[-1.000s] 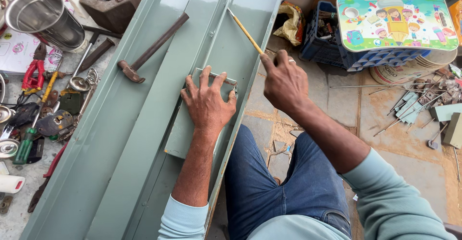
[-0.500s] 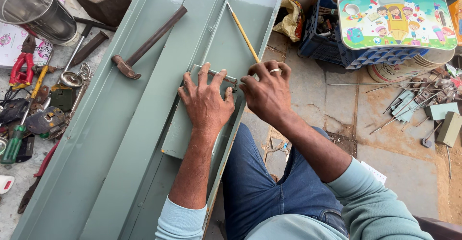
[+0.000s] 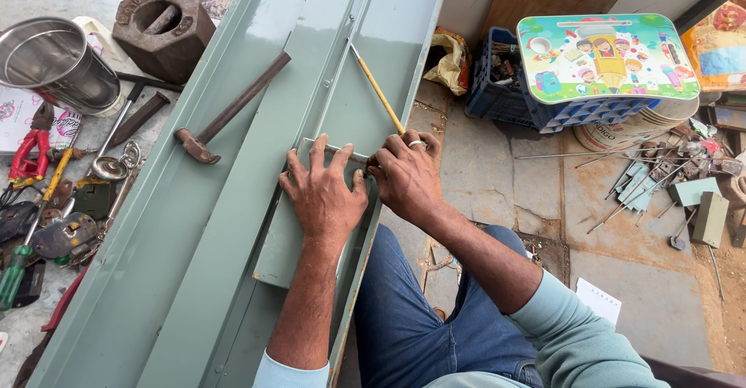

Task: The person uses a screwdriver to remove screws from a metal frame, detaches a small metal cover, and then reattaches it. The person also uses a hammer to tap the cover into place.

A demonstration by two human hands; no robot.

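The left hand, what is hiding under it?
Under the left hand lies a small grey-green metal plate, resting on the long green panel. The plate's upper part is covered by the palm and fingers.

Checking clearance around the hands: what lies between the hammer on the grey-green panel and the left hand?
In the head view, only bare painted panel lies between the hammer and the left hand; nothing rests on that stretch.

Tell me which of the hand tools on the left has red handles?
The pliers, lying at the far left edge beside the steel pot. Their handles are red; the screwdriver below has a green handle, and the hammer a dark rusty one.
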